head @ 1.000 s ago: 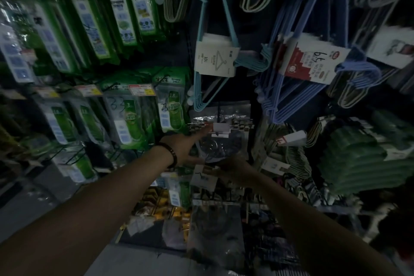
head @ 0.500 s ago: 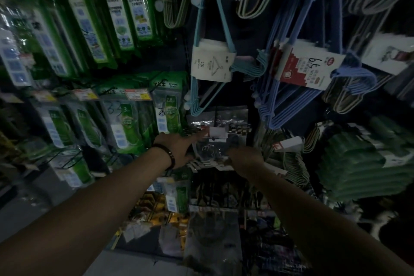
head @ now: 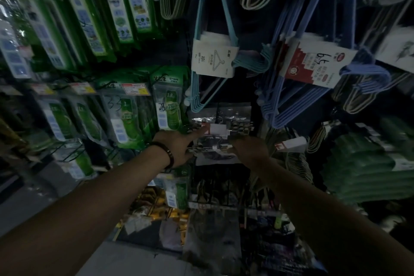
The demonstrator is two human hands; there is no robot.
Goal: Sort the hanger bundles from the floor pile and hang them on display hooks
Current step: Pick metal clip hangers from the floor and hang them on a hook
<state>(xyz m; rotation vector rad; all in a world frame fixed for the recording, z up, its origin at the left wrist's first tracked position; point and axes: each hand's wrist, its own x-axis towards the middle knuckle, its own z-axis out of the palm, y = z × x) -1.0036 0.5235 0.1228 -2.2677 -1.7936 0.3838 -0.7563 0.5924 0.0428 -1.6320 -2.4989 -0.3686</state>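
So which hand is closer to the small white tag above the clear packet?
Left. The left hand stretches a finger up to the left edge of the tag; the right hand sits lower, below and right of it, at the clear packet.

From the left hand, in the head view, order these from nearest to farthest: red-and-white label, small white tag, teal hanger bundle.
1. The small white tag, just beyond the left hand.
2. The teal hanger bundle, above it.
3. The red-and-white label, far upper right.
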